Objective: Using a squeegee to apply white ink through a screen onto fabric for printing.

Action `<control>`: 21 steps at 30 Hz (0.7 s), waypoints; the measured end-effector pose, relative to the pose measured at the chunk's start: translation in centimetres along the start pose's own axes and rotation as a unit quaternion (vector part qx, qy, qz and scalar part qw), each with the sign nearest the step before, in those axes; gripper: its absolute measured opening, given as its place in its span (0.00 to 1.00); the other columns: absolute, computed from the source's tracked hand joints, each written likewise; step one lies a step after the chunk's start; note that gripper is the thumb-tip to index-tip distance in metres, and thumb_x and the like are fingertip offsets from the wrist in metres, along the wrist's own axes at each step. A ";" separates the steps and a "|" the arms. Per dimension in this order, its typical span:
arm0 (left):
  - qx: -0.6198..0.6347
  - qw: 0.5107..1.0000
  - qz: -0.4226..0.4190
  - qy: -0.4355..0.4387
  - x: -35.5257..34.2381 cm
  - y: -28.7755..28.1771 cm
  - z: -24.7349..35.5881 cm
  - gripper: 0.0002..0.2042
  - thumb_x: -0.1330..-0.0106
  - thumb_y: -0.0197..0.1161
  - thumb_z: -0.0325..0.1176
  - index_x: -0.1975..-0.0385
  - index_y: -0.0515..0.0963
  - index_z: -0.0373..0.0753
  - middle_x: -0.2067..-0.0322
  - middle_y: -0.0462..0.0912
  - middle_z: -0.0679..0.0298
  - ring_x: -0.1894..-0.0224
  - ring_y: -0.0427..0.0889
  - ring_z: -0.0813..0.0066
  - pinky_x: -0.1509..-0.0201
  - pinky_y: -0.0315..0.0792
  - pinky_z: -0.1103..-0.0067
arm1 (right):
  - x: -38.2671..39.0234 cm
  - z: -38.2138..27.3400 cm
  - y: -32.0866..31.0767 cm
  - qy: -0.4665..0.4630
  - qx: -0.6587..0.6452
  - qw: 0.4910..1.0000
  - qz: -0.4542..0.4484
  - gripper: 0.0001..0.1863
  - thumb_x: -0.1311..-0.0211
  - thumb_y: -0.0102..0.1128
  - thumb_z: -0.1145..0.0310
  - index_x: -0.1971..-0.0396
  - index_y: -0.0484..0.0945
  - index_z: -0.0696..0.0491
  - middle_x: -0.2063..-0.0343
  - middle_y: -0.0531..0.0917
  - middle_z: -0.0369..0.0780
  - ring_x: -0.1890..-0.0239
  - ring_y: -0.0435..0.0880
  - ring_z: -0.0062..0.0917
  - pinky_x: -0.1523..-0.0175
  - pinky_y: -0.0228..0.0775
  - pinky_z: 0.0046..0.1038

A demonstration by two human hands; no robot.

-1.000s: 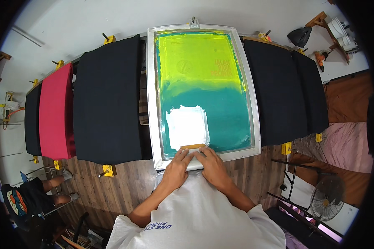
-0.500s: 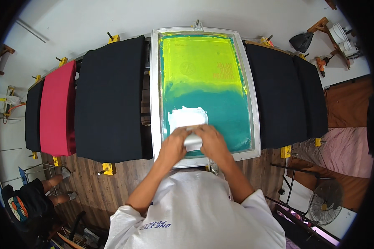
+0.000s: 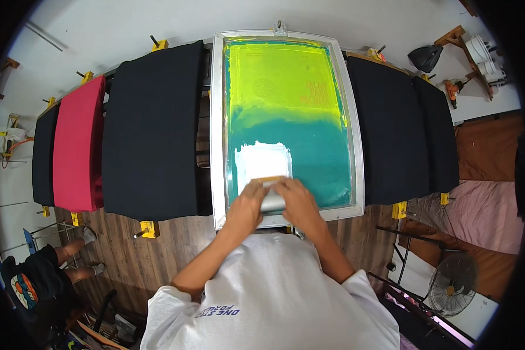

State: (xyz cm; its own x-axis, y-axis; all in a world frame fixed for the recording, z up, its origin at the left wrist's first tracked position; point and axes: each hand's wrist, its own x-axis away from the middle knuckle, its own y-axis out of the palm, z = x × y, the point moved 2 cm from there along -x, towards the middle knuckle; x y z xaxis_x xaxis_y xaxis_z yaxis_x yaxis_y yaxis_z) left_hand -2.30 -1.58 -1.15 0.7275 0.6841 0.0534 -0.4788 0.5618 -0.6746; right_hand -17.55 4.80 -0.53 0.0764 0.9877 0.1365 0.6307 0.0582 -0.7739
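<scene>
Both my hands grip a squeegee with a pale wooden edge [image 3: 270, 179] and a silver-grey body [image 3: 273, 202]. My left hand [image 3: 245, 205] closes round its left side, my right hand [image 3: 298, 202] round its right. It presses near the close end of a screen-printing frame [image 3: 357, 146] with silvery metal borders. A patch of white ink [image 3: 263, 160] lies just beyond the squeegee. The mesh is teal [image 3: 318, 154] in its near half, with a yellow-green area [image 3: 274, 73] bearing a faint round mark and reddish lettering at the far end. My fingers hide part of the squeegee.
Black fabric-covered boards [image 3: 151, 134] and a red one [image 3: 79, 146] stand left of the frame; more black boards [image 3: 388, 134] stand right. Yellow clamps [image 3: 149, 228] edge the row. A person [image 3: 32, 286] is at lower left, a fan [image 3: 454, 284] at lower right.
The squeegee, in both hands, has come slightly closer to the frame's near edge, leaving a longer white patch behind it. More of its wooden edge shows. The whole view has shifted a little.
</scene>
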 end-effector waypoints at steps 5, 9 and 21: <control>-0.014 0.998 -0.053 0.010 3.0 0.0 1.4 0.29 0.56 0.61 0.14 0.47 0.75 0.30 0.47 0.76 0.44 0.47 0.78 0.46 0.44 0.76 0.64 | 4.1 -1.0 0.7 0.004 0.012 1.000 -0.012 0.22 0.58 0.59 0.86 0.58 0.78 0.56 0.55 0.77 0.45 0.50 0.77 0.43 0.52 0.71 0.42; 0.030 0.996 -0.075 -0.034 0.3 -1.5 0.6 0.26 0.55 0.59 0.16 0.50 0.78 0.32 0.59 0.82 0.42 0.59 0.82 0.42 0.52 0.77 0.62 | 0.6 -1.0 -1.1 0.005 0.000 0.999 -0.046 0.22 0.58 0.59 0.85 0.58 0.81 0.54 0.62 0.81 0.44 0.55 0.80 0.43 0.51 0.72 0.41; 0.010 0.999 0.028 0.016 -3.5 -0.9 -2.8 0.25 0.55 0.59 0.13 0.52 0.78 0.32 0.52 0.79 0.46 0.53 0.80 0.45 0.50 0.77 0.62 | -4.1 1.0 0.0 -0.035 0.044 0.998 0.010 0.21 0.57 0.57 0.84 0.58 0.77 0.53 0.59 0.79 0.45 0.53 0.77 0.45 0.49 0.72 0.43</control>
State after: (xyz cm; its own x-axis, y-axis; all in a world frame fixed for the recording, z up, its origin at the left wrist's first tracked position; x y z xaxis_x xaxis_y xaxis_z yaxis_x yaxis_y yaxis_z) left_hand -3.00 -5.76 -2.78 0.7146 0.6995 -0.0067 -0.5281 0.5332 -0.6608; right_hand -18.62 0.85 -1.74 0.0318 0.9963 0.0802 0.5591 0.0488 -0.8277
